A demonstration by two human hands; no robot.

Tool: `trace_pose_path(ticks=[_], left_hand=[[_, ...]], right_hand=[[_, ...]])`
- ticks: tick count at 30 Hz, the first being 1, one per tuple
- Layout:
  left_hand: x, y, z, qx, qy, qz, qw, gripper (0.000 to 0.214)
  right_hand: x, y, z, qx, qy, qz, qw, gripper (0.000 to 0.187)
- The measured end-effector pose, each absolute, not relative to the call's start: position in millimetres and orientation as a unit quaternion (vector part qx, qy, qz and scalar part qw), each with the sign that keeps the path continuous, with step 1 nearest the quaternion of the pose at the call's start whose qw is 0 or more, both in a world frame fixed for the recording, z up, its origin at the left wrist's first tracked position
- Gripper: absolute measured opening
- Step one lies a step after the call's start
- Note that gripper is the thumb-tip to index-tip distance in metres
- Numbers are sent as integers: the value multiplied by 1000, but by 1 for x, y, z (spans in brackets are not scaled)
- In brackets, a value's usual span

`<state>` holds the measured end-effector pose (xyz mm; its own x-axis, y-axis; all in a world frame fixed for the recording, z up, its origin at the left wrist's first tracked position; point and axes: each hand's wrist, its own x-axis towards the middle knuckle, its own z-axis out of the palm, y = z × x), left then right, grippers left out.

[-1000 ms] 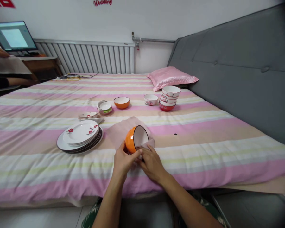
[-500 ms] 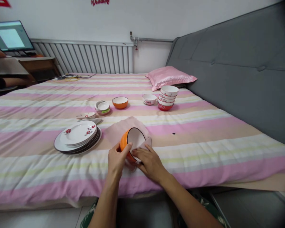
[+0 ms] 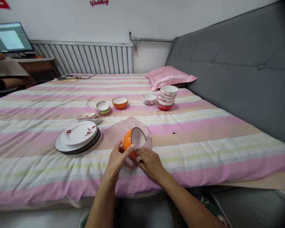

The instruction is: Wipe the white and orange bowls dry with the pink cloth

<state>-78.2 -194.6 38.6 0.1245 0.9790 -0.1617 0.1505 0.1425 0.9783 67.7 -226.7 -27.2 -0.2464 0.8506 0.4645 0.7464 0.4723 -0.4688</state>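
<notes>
An orange bowl [image 3: 127, 141] with a white inside and dark rim is tipped on its side near the bed's front edge, its mouth turned to the right. My left hand [image 3: 118, 157] grips it from the left, thumb by the rim. At the lower right of the rim, my right hand [image 3: 150, 163] pinches a pale pink cloth [image 3: 117, 130] over the bowl's edge, with fingertips partly inside. The rest of the cloth lies spread on the bed behind and under the bowl. Some of my right fingertips are hidden by the cloth.
Left of my hands is a stack of plates [image 3: 79, 133], with small dishes [image 3: 85, 116] and little bowls [image 3: 103, 107] behind. Farther back stand another orange bowl [image 3: 120, 103], a white bowl [image 3: 149, 99] and stacked bowls [image 3: 168, 98] near a pink pillow [image 3: 169, 77].
The orange bowl has turned in my left hand, its mouth facing more to the right and showing more of its outer side. My left hand has shifted slightly; the cloth stays at the rim.
</notes>
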Motion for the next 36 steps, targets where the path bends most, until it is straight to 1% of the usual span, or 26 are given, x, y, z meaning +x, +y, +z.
trace_pose_path(ticks=[4,7,9,12,20,22,29,36], left_hand=[[-77,-197,33,563,551,341,513,61],[-76,-197,25,577,570,324,487,66],[-76,-196,20,584,586,334,451,67],[-75,-193,15,590,593,354,419,62],[-72,-191,16,557,595,409,410,51],[-72,-191,16,553,592,421,408,49],[-69,-191,15,532,584,457,410,46],[-65,-192,17,509,586,465,425,43]], right_hand=[[60,-226,-28,-527,-770,62,354,21],[57,-225,-30,-533,-762,58,363,22],[56,-225,-30,-536,-758,56,368,24],[57,-223,-31,-530,-758,53,376,22],[63,-224,-26,-518,-772,69,363,14],[65,-225,-24,-514,-774,73,362,16],[69,-226,-25,-484,-788,78,372,33],[69,-227,-25,-483,-786,84,376,32]])
